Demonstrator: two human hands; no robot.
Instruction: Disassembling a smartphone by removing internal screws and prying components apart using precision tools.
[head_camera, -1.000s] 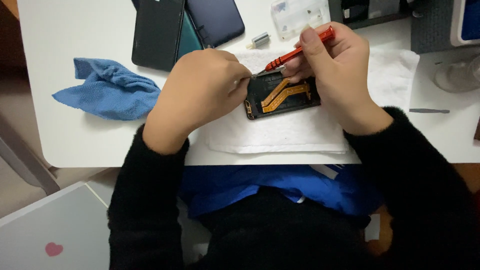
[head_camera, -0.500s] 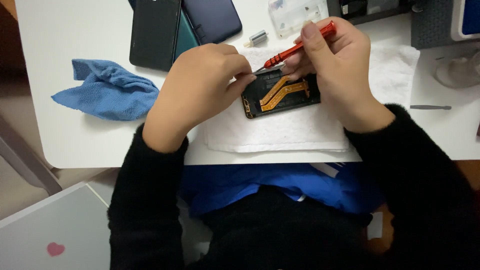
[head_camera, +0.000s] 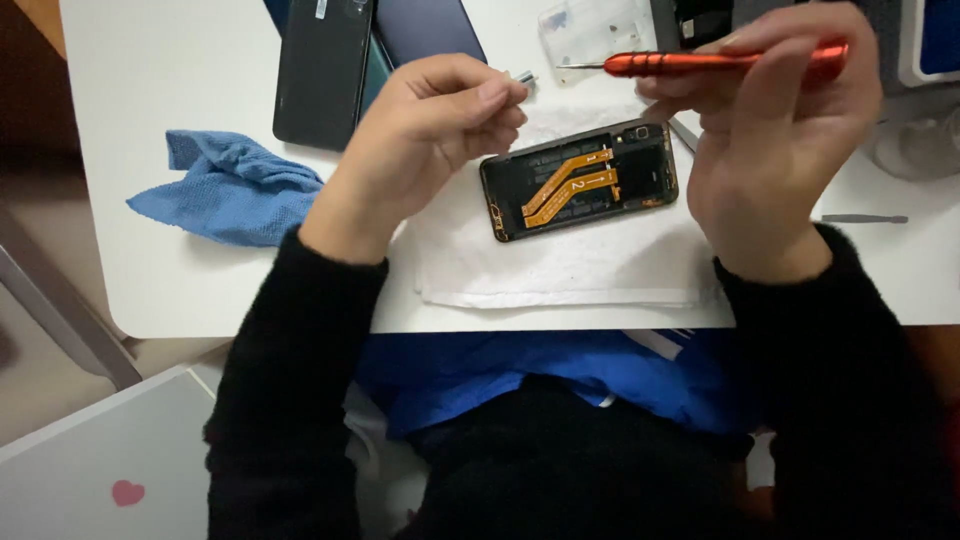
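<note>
Nearest the camera, two black sleeves are seen rising from the bottom edge towards a white table (head_camera: 160, 290). On a white paper towel (head_camera: 560, 265) at the table's near edge, an opened phone (head_camera: 582, 180) is laid flat with its back cover off, so that orange ribbon cables are exposed. Its long axis runs left to right, tilted slightly, the right end being a little farther from the viewer.

Above and beyond the phone's right end, a red screwdriver (head_camera: 720, 62) is held almost level in the air. Its long axis is set left to right, and its thin metal tip is pointed left, towards the other hand. It is gripped by the right hand (head_camera: 775, 150), whose fingers are curled over the handle from above (the thumb is tucked below), with the wrist bent back and the palm facing left.

The left hand (head_camera: 420, 135) is raised over the phone's left end, clear of it, with fingertips pinched together; whether anything small is held between them cannot be told.

Farther left, a crumpled blue cloth (head_camera: 225, 190) is lying on the table. Beyond the hands, two dark phones (head_camera: 325, 70) are laid side by side, and a clear plastic tray (head_camera: 590, 25) rests near the far edge.
</note>
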